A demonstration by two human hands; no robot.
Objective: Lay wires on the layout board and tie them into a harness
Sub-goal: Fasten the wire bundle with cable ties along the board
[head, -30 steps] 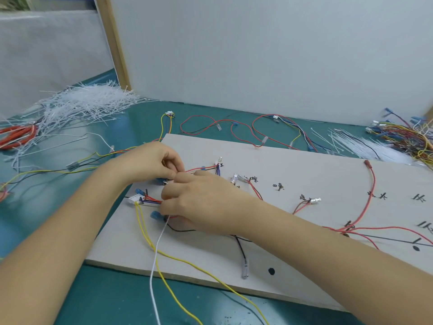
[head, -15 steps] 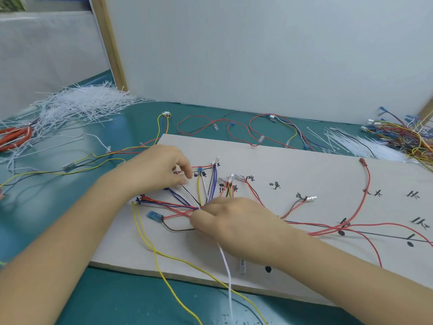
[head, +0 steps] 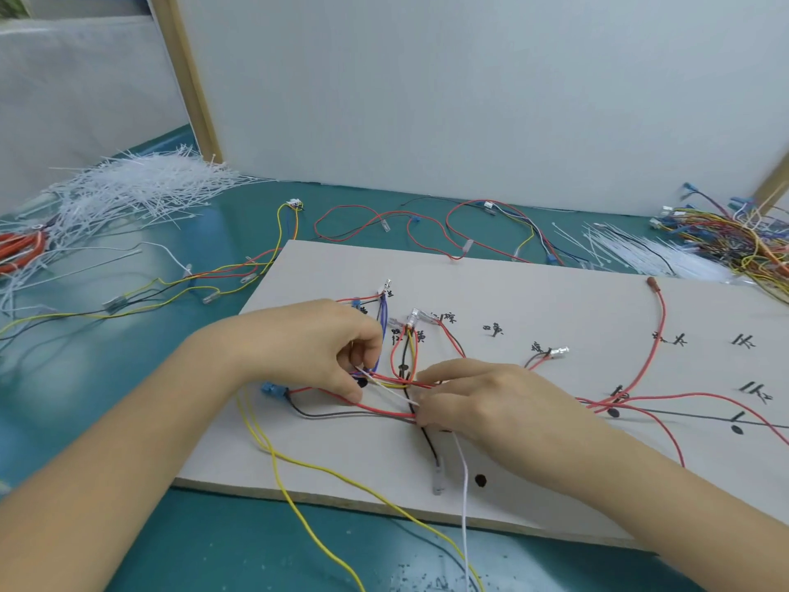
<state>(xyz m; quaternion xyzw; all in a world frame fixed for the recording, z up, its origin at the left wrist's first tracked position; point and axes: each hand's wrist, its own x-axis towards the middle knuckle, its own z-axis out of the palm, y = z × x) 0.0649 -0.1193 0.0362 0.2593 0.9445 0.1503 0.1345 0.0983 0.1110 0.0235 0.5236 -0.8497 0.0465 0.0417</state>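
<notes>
A pale layout board (head: 555, 301) with black handwritten marks lies on the teal table. Red, black, yellow and blue wires (head: 401, 356) fan across its left half and gather into a bundle between my hands. My left hand (head: 316, 348) pinches the bundle and the end of a white cable tie (head: 393, 393) at its left. My right hand (head: 482, 403) grips the bundle and the same tie from the right; the tie's long tail (head: 464, 497) hangs down over the board's near edge. A long red wire (head: 657, 335) runs across the board's right half.
A heap of white cable ties (head: 136, 190) lies at the back left, a smaller pile (head: 640, 249) at the back right next to a tangle of coloured wires (head: 743, 237). Loose red wires (head: 405, 228) lie behind the board. Yellow wires (head: 299, 484) trail off the near edge.
Both hands have shifted right along the bundle. My right hand pulled the white tie across, so its tail now hangs further right. The view has also moved slightly.
</notes>
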